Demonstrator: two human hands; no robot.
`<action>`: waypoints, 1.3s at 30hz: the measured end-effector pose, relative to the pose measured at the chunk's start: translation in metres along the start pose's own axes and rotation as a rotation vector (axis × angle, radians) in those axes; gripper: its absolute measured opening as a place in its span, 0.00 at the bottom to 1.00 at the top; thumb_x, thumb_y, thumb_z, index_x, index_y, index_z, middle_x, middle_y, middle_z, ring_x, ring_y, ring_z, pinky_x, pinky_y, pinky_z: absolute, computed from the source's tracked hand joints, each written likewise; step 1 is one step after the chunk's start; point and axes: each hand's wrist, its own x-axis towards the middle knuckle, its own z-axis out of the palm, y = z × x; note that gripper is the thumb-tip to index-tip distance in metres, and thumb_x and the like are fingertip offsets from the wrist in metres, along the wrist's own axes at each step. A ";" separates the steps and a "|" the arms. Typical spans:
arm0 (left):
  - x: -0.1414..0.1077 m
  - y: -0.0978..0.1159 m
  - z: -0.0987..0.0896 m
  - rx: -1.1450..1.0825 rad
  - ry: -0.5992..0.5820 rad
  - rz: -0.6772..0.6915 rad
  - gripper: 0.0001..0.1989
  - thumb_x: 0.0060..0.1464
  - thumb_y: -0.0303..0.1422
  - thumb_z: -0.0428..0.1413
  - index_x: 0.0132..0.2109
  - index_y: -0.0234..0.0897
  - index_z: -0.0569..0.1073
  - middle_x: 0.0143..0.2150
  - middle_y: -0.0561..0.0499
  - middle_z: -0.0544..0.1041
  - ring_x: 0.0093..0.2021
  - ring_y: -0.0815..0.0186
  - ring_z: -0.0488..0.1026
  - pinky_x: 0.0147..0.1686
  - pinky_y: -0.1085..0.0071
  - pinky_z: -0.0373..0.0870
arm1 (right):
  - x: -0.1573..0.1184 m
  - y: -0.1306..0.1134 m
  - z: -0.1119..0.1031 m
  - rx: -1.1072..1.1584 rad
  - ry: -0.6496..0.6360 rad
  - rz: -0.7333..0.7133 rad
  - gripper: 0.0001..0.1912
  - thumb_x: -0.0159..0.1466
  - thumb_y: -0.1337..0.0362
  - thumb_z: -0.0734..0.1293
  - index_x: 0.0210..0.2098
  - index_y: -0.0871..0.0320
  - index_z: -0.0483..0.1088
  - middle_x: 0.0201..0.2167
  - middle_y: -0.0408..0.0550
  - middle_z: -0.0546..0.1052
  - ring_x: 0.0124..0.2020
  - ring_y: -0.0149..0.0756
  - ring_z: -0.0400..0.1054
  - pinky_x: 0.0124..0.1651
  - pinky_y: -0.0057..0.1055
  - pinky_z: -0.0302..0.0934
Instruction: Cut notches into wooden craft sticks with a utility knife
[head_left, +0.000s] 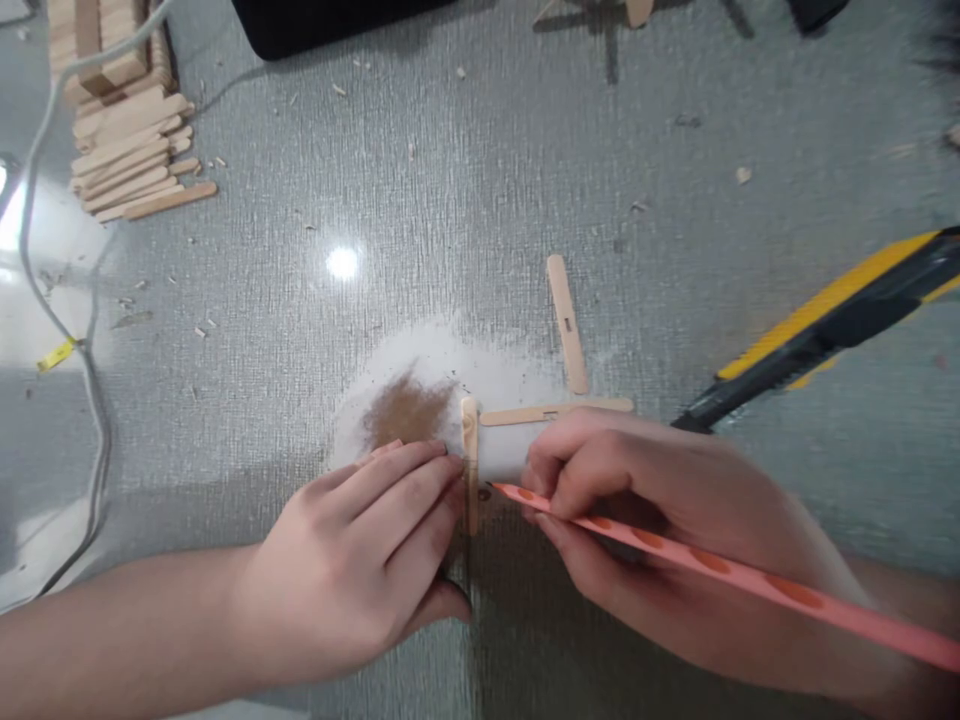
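My right hand [645,540] grips a pink pencil [720,565] with orange oval spots, its tip pointing left. That tip is close to the right edge of a wooden craft stick [470,440] lying upright in the view. From the left, my left hand [367,550] holds this stick with fingertips pressed together at its edge; the thumb rests lower down. Just above my right hand lies a second craft stick [517,414], crosswise, with a small slot. A third slotted craft stick [566,325] lies above that one, slightly tilted.
A yellow and black utility knife [840,320] lies at the right. Stacked craft sticks [135,150] fill the upper left, crossed by a grey cable [94,430]. A black object [322,20] sits at the top edge. Brown dust [409,410] and wood chips lie on the grey textured table [420,220].
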 end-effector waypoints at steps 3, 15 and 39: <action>-0.001 0.000 0.000 -0.001 -0.008 -0.001 0.25 0.59 0.45 0.60 0.49 0.23 0.76 0.51 0.40 0.79 0.55 0.54 0.75 0.52 0.62 0.79 | -0.001 0.001 0.000 0.000 -0.003 0.007 0.08 0.60 0.75 0.63 0.31 0.55 0.65 0.28 0.41 0.74 0.25 0.24 0.67 0.26 0.22 0.62; 0.001 -0.001 0.001 0.007 0.015 0.005 0.24 0.61 0.45 0.59 0.49 0.23 0.77 0.50 0.41 0.79 0.54 0.56 0.76 0.51 0.63 0.80 | 0.000 0.000 0.002 -0.012 0.012 -0.008 0.08 0.61 0.75 0.64 0.30 0.56 0.65 0.28 0.40 0.74 0.25 0.22 0.67 0.28 0.19 0.62; 0.001 -0.001 0.002 0.004 0.010 0.006 0.24 0.59 0.47 0.60 0.46 0.25 0.77 0.51 0.41 0.79 0.53 0.55 0.76 0.54 0.61 0.77 | 0.000 0.000 0.004 -0.061 -0.021 -0.006 0.09 0.61 0.75 0.65 0.30 0.56 0.63 0.29 0.39 0.75 0.25 0.21 0.68 0.28 0.19 0.63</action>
